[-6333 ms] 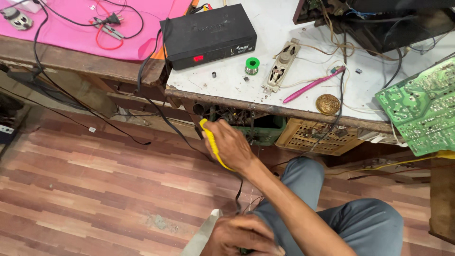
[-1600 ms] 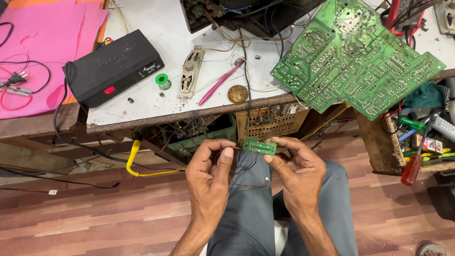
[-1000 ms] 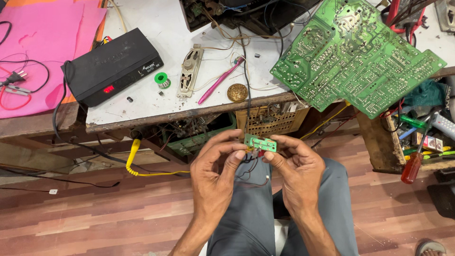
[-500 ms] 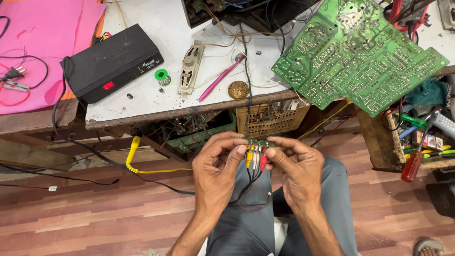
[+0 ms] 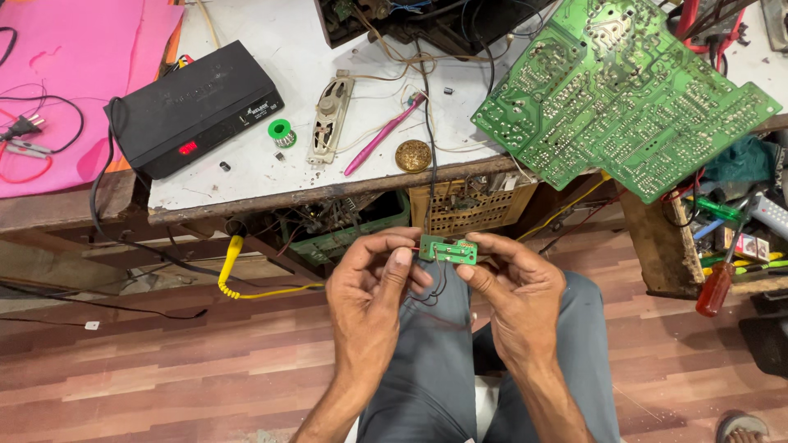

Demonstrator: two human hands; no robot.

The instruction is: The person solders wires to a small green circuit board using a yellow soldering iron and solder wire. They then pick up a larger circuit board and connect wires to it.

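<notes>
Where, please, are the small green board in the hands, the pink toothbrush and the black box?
small green board (image 5: 448,250), head view, its middle.
pink toothbrush (image 5: 379,138), head view, mid-handle.
black box (image 5: 189,102), head view, its top.

About six seconds back the left hand (image 5: 373,287) was stretched out under the bench (image 5: 345,184), gripping the yellow cable (image 5: 234,267), while the right hand (image 5: 513,291) sat low by the lap; the cable has since been let go and hangs from the bench edge. Both hands have come together above the knees and now pinch a small green circuit board (image 5: 448,250) between their fingers (image 5: 400,261). Half a second ago that board was turned edge-on, its coloured connectors facing down; now it is rotated back so its flat green face shows upward. It has also been held slightly higher than a second and a half ago.
</notes>
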